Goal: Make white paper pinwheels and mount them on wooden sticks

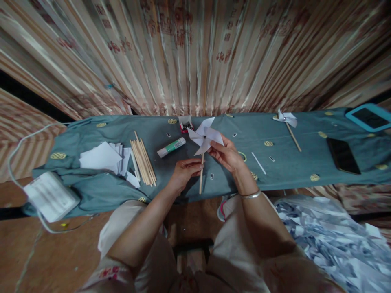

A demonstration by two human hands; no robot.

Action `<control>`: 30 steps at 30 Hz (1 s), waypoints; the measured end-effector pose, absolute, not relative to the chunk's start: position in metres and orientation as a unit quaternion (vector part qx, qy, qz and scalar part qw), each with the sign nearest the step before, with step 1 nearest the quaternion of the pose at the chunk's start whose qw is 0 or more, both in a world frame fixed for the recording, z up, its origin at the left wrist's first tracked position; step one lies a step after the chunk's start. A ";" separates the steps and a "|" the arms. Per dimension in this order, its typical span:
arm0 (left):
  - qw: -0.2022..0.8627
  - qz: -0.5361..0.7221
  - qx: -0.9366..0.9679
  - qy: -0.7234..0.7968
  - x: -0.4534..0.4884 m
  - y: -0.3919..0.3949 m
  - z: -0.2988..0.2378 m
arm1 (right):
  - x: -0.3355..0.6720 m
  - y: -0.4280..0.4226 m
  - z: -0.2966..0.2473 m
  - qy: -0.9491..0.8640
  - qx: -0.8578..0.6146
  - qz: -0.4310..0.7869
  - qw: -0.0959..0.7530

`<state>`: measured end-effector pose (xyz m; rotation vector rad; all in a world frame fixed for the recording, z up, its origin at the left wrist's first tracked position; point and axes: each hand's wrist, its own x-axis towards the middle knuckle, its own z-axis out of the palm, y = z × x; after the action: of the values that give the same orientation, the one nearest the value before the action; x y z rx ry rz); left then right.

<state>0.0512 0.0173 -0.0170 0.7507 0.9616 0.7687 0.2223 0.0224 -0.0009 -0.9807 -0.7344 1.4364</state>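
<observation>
A white paper pinwheel (204, 136) sits on top of a thin wooden stick (200, 179), held upright over the low table's teal cloth (299, 162). My left hand (185, 171) is closed round the stick just below the paper. My right hand (227, 155) pinches the pinwheel's right-hand blades from behind. A metal pin shows at the pinwheel's centre.
A bundle of wooden sticks (143, 160) and a stack of white paper squares (102, 158) lie at the left. A glue stick (171, 147), a finished pinwheel (287, 122), a dark phone (342, 155), a blue-cased tablet (369, 117) and a white power adapter (50, 197) are around. Paper scraps (330, 240) are heaped at lower right.
</observation>
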 end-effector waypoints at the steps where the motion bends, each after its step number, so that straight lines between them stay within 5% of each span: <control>1: 0.751 0.355 0.344 0.439 0.051 0.017 -0.017 | 0.221 0.022 -0.001 -0.318 -0.421 0.615 0.586; 30: 0.734 0.423 0.312 0.431 0.047 0.021 -0.013 | 0.213 0.012 -0.008 -0.319 -0.491 0.587 0.560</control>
<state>0.0473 0.0210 -0.0132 0.6852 0.9470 0.9300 0.2128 0.0121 -0.0083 -1.1574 -0.7524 1.3828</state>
